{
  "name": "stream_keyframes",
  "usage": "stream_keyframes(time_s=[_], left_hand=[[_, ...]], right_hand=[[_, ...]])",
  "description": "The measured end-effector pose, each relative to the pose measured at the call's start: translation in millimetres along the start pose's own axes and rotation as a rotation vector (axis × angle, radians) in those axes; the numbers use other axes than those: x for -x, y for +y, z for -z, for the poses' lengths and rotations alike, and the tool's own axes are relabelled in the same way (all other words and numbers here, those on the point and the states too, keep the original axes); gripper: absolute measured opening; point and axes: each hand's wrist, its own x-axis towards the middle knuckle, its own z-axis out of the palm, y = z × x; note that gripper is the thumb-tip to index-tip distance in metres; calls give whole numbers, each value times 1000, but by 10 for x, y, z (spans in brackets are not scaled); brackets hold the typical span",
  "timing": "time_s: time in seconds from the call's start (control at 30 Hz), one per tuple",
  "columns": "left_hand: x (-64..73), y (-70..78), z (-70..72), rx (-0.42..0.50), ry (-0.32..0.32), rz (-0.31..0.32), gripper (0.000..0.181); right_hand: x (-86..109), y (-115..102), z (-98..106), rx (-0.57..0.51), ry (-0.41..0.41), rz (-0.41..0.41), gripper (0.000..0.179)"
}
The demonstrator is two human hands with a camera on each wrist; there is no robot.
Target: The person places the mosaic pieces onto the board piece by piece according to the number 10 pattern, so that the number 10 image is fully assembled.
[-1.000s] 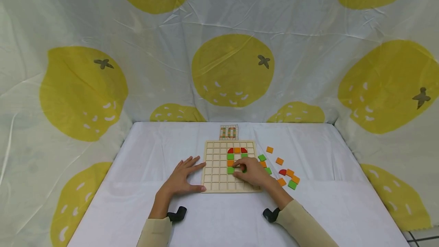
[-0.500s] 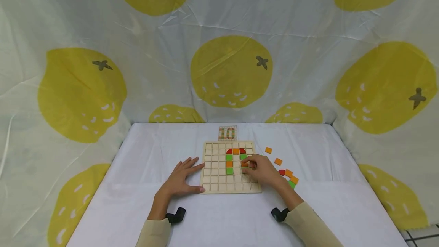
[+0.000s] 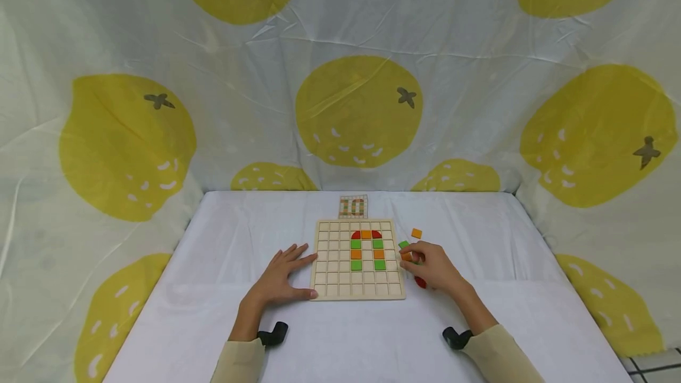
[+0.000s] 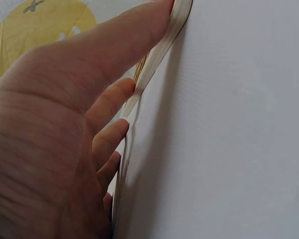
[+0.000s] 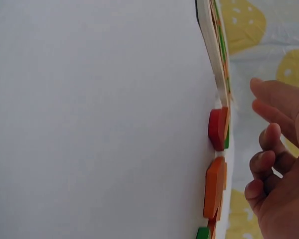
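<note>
A wooden grid board (image 3: 340, 292) lies on the white cloth. Seated in its cells, red, orange and green tiles (image 3: 356, 255) form an arch with two straight sides. My left hand (image 3: 282, 276) is spread along the board's left side, thumb on the near left corner and index fingertip at the edge. Just off the right edge, my right hand (image 3: 436, 268) hovers above loose tiles, thumb and index finger apart around an orange tile (image 3: 407, 257) in the head view. In the right wrist view nothing shows between its fingers, and a red tile (image 5: 217, 129) lies below them.
A small pattern card (image 3: 353, 206) with a coloured design lies behind the board. Another orange tile (image 3: 417, 233) sits beyond the right hand, near a green tile (image 3: 404, 244). The hand hides other loose pieces. A lemon-print cloth (image 3: 362, 111) hangs behind the table.
My right hand has moved right, from the board's cells to the loose tiles beside it, uncovering the right side of the arch. The left hand has stayed at the board's edge.
</note>
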Motion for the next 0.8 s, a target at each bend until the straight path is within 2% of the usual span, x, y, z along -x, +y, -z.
stream_keyframes(time_s=[0.07, 0.23, 0.4, 0.8], left_hand=[[-6, 10, 1, 0, -3, -1, 92], [-9, 8, -2, -3, -2, 5, 93], [-4, 2, -3, -1, -7, 11, 93], [-2, 3, -1, 7, 8, -3, 93]], right_hand=[[31, 64, 33, 5, 1, -19, 25], [82, 214, 111, 20, 11, 1, 25], [131, 322, 182, 43, 22, -12, 20], [227, 437, 285, 59, 16, -43, 20]])
